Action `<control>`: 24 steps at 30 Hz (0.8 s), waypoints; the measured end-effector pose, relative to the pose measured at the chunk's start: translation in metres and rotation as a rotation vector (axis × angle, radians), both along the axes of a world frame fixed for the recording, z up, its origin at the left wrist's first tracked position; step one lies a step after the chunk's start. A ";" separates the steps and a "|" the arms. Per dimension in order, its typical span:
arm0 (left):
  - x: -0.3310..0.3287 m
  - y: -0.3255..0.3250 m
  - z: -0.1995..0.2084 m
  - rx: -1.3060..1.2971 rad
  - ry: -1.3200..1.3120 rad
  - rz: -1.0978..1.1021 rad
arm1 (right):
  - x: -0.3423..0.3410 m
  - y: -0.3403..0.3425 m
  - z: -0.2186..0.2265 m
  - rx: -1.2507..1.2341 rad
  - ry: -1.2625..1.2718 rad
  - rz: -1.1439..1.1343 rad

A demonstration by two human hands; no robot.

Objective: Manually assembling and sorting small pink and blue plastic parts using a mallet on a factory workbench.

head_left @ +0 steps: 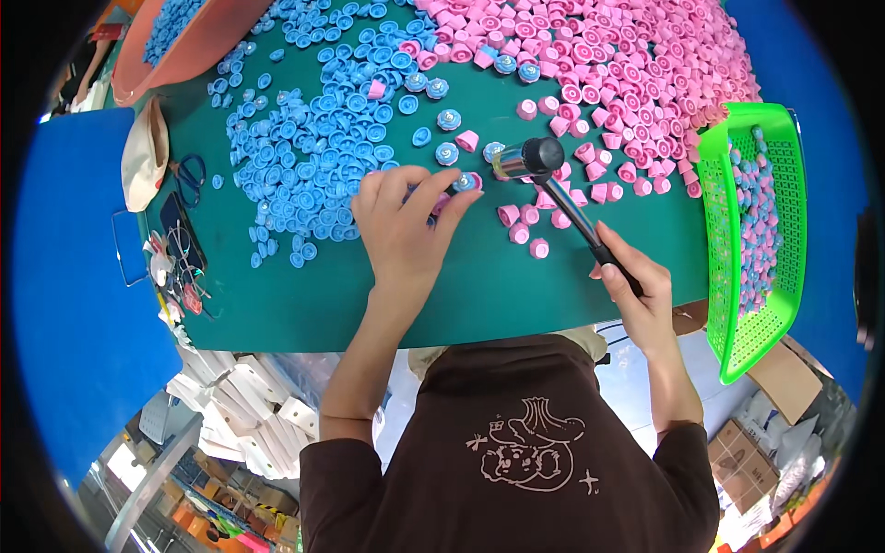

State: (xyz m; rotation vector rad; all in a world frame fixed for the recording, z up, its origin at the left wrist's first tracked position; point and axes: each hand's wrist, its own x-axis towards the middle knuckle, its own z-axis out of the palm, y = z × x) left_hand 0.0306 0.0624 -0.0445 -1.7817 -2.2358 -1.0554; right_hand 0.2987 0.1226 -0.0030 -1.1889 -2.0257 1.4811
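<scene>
My right hand (639,293) is wrapped round the black grip of a mallet (570,210) with a black rubber head and a shiny shaft. The mallet's head hangs over the green table, just right of my left fingertips. My left hand (403,221) is closed, its thumb and fingers pinching a small pink-and-blue cupcake-shaped piece (466,182). Another bit of pink shows between the fingers, partly hidden. Just beyond lie several blue swirl-topped pieces (449,120) and a loose pink cup (467,141).
Blue caps (323,138) lie heaped on the left, pink cups (627,55) at the far right. A green basket (724,240) of pink-and-blue pieces stands at the right edge. At the left are an orange tub (134,69), scissors (189,180), a phone (180,226) and a cream pouch (143,161).
</scene>
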 end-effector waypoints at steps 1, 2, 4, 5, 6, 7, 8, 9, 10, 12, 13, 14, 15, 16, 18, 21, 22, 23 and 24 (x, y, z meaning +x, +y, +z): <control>-0.001 0.002 -0.003 -0.002 0.002 -0.013 | 0.001 -0.001 -0.001 -0.003 -0.001 0.002; -0.002 0.003 -0.005 -0.003 0.006 -0.026 | 0.001 -0.002 -0.004 0.010 0.000 0.009; -0.001 0.003 -0.006 -0.015 -0.002 -0.041 | 0.001 -0.004 -0.005 0.020 0.003 0.017; 0.000 0.003 -0.006 -0.025 -0.010 -0.057 | 0.001 -0.005 -0.005 0.009 -0.015 0.017; 0.001 0.003 -0.005 -0.026 -0.010 -0.057 | 0.000 -0.006 -0.005 -0.001 -0.035 0.017; 0.003 0.004 -0.005 -0.035 -0.002 -0.049 | 0.001 -0.006 -0.005 -0.001 -0.037 0.016; 0.005 0.005 -0.005 -0.044 0.005 -0.041 | 0.001 -0.007 -0.005 0.009 -0.038 0.027; 0.005 0.004 -0.004 -0.042 0.001 -0.042 | 0.001 -0.007 -0.005 0.020 -0.040 0.038; 0.004 0.004 -0.004 -0.055 0.010 -0.037 | 0.001 -0.008 -0.004 0.022 -0.041 0.039; 0.003 0.003 -0.004 -0.066 0.017 -0.030 | -0.001 -0.008 -0.004 0.038 -0.051 0.051; 0.003 0.003 -0.004 -0.074 0.019 -0.028 | -0.002 -0.008 -0.003 0.039 -0.052 0.054; 0.002 0.003 -0.004 -0.082 0.022 -0.026 | -0.005 -0.008 -0.002 0.058 -0.081 0.063; 0.001 0.003 -0.003 -0.081 0.023 -0.022 | -0.008 -0.008 0.001 0.078 -0.109 0.072; 0.000 0.002 -0.001 -0.083 0.015 -0.020 | -0.011 -0.008 0.004 0.077 -0.106 0.076; -0.005 -0.002 0.006 -0.089 0.016 -0.010 | -0.018 -0.009 0.013 0.257 -0.051 0.087; -0.017 -0.013 0.017 -0.080 0.006 0.031 | -0.030 -0.008 0.017 0.394 -0.142 0.166; -0.023 -0.016 0.020 -0.054 -0.043 0.047 | -0.033 -0.008 0.019 0.356 -0.188 0.159; -0.030 -0.019 0.022 -0.027 -0.086 0.071 | -0.032 -0.007 0.019 0.321 -0.227 0.162; -0.039 -0.022 0.027 -0.079 -0.076 0.110 | -0.033 -0.007 0.024 0.292 -0.221 0.155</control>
